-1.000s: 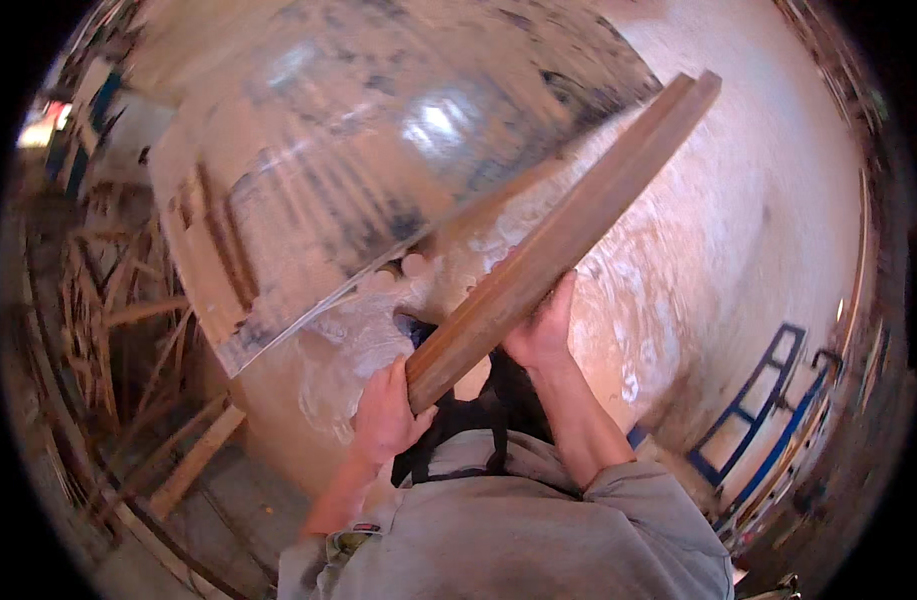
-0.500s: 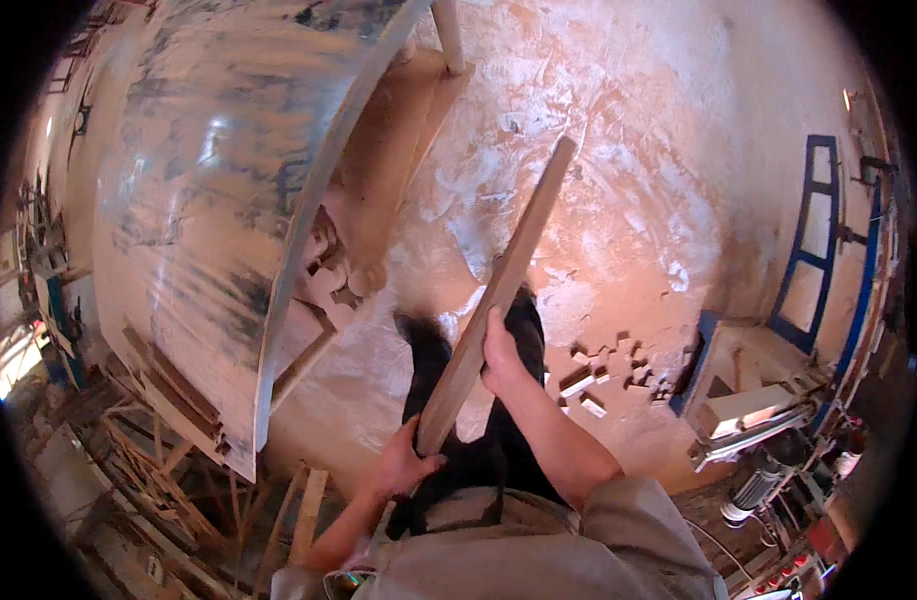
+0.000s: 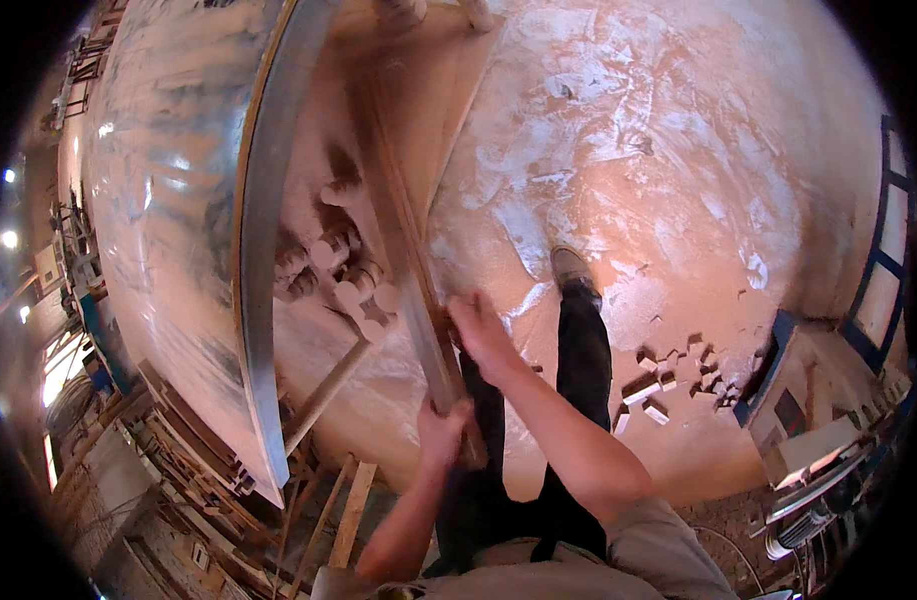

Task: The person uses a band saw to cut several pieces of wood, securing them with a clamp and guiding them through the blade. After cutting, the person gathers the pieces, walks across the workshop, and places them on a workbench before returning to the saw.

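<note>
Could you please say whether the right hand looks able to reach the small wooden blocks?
Probably not without bending: the right hand is up beside the wooden beam, while the small wooden blocks lie uncovered on the floor below.

We found the beam [image 3: 408, 270] to be brown wood, matt-faced. The tabletop [image 3: 178, 220] looked smooth and glossy, showing bright reflections toward its left edge. We noted matt wooden offcuts [image 3: 640, 390] on a dusty, white-streaked floor [image 3: 578, 150], and trousers [image 3: 583, 350] of dark, matt cloth.
</note>
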Tool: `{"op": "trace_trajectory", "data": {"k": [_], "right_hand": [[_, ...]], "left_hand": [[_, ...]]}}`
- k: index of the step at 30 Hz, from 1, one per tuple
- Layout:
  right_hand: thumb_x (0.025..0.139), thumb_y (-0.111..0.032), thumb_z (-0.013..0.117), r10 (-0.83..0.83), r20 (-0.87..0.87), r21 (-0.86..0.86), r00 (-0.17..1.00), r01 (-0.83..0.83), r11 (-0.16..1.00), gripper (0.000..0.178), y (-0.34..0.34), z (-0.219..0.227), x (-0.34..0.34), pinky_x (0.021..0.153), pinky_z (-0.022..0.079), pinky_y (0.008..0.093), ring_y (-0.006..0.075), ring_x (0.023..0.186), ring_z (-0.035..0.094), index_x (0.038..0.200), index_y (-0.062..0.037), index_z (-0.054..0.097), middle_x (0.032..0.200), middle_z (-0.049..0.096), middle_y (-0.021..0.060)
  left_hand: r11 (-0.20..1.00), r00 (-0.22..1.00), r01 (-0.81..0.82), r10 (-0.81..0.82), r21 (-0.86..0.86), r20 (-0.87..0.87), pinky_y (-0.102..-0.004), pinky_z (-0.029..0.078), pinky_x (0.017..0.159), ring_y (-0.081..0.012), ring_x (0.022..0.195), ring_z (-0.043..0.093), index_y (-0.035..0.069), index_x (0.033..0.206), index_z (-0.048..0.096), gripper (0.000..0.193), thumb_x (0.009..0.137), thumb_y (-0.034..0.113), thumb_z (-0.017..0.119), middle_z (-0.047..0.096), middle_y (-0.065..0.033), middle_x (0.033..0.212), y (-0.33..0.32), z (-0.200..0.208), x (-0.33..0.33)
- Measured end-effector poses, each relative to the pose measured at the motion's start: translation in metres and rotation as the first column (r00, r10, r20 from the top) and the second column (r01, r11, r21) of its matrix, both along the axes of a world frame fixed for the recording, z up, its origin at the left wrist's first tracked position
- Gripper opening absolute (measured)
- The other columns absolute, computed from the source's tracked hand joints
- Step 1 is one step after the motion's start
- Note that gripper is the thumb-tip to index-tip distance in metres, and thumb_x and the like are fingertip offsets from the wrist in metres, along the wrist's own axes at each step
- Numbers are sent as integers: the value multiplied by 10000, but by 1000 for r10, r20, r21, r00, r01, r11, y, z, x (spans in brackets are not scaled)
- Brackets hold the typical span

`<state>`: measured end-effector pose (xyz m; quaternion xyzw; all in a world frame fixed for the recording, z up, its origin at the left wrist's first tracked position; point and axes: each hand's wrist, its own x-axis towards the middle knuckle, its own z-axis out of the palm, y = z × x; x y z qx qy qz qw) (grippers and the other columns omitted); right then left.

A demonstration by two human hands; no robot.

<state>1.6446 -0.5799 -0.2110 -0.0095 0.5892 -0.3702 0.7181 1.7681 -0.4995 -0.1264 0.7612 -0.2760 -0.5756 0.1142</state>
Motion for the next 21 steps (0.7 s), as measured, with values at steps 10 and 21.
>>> {"op": "trace_trajectory", "data": {"k": [10,21], "right_hand": [[980,-434,547,-276,-99,219,956,291,931,576,111,-67,-156,757,532,326,181,891,616,1366,-26,419,1070,626,124],[981,-394,555,-350,-245,273,904,411,870,315,198,-95,-205,588,482,299,168,696,573,1040,-85,578,859,603,56]], "left_hand": [[858,936,-242,329,-453,123,-367,480,782,-239,876,612,-70,1142,540,495,783,215,725,647,-132,977,-200,-181,-56],[964,655,218,-27,-154,755,-466,512,890,-452,1002,624,-123,1161,457,613,805,290,736,601,-315,1116,-274,-314,-45]]}}
